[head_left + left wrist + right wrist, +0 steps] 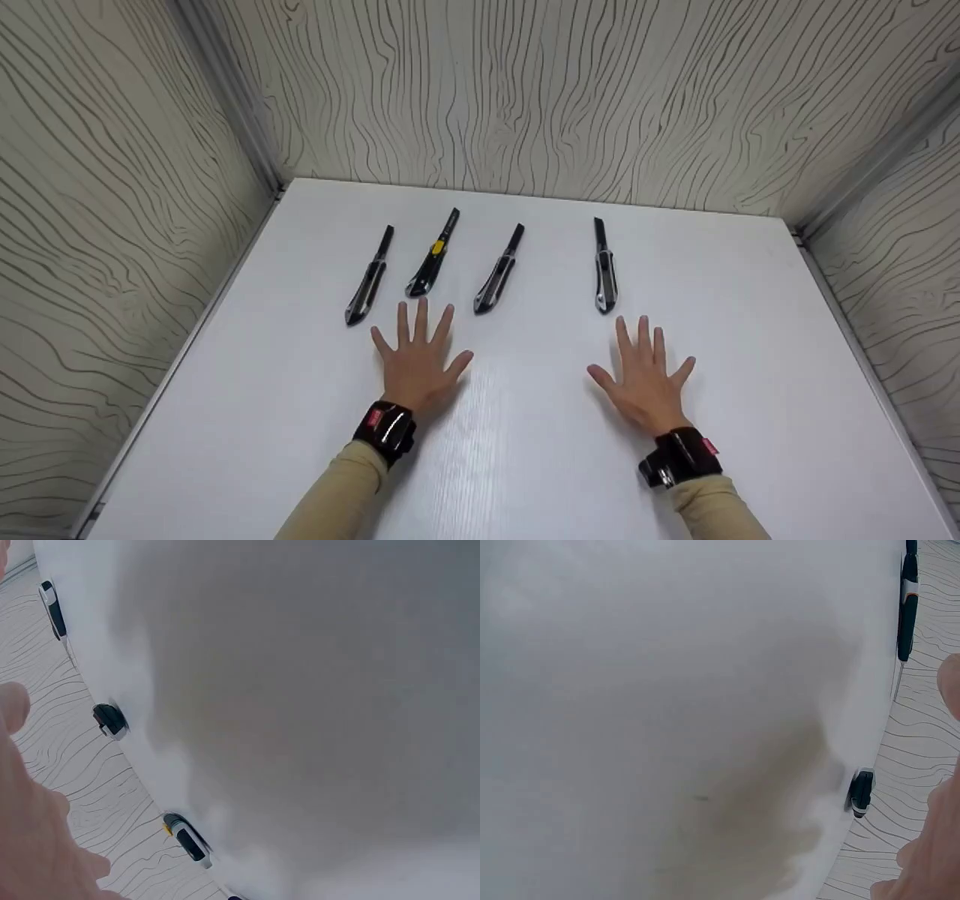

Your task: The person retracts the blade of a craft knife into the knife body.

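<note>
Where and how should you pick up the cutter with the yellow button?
Probably pinch the cutter across its wide handle, behind the yellow button, coming from above on the near side. It lies flat, with that fat end nearer and its narrow tip pointing toward the back wall.

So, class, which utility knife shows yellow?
The black utility knife, second from left in the head view: it has a yellow slider; the three grey-and-black knives have none.
</note>
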The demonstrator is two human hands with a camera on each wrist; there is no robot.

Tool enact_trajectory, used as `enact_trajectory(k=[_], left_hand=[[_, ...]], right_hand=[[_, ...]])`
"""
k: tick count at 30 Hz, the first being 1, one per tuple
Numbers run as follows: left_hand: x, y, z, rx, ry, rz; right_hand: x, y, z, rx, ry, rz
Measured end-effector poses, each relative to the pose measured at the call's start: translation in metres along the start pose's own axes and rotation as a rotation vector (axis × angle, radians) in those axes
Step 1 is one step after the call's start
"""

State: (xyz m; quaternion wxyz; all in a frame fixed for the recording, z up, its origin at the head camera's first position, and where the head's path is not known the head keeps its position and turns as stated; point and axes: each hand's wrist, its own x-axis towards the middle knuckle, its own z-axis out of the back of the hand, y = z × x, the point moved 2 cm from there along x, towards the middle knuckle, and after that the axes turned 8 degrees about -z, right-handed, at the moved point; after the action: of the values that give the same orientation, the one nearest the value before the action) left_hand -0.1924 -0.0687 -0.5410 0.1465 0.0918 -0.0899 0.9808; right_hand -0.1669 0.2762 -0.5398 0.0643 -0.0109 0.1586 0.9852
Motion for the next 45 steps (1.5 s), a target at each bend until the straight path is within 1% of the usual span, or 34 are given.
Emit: enact_trajectory(k=[6, 11, 16, 19, 21, 24, 26, 28, 32, 36, 41, 45], left_hand=[[0.004, -0.001, 0.011, -0.019, 0.072, 0.005], [0.010, -0.001, 0.022, -0.008, 0.104, -0.004], [0.018, -0.003, 0.034, -0.012, 0.163, 0.005], [0.023, -0.009, 0.043, -0.023, 0.186, 0.005], [0.026, -0.014, 0.048, -0.026, 0.188, -0.011], [0.032, -0.022, 0.053, -0.032, 0.180, -0.050], [0.036, -0.027, 0.054, -0.042, 0.175, -0.073], [0.041, -0.033, 0.055, -0.047, 0.187, -0.086], [0.048, -0.043, 0.053, -0.060, 0.228, -0.094], [0.051, -0.051, 0.049, -0.087, 0.235, -0.102], [0.057, -0.058, 0.042, -0.114, 0.236, -0.107], [0.059, -0.064, 0.037, -0.118, 0.232, -0.120]], right_hand=[[0.003, 0.001, 0.010, -0.008, 0.002, 0.016], [0.005, 0.003, 0.020, -0.057, 0.009, 0.030], [0.008, 0.007, 0.028, -0.096, 0.009, 0.045], [0.011, 0.011, 0.033, -0.094, -0.001, 0.061], [0.012, 0.013, 0.037, -0.091, -0.004, 0.072], [0.016, 0.015, 0.042, -0.128, -0.012, 0.102], [0.018, 0.017, 0.045, -0.155, -0.004, 0.120], [0.021, 0.018, 0.047, -0.174, 0.008, 0.131], [0.027, 0.020, 0.049, -0.160, 0.066, 0.103], [0.034, 0.020, 0.048, -0.154, 0.100, 0.068], [0.054, 0.021, 0.042, -0.143, 0.097, 0.038], [0.070, 0.023, 0.038, -0.133, 0.057, 0.011]])
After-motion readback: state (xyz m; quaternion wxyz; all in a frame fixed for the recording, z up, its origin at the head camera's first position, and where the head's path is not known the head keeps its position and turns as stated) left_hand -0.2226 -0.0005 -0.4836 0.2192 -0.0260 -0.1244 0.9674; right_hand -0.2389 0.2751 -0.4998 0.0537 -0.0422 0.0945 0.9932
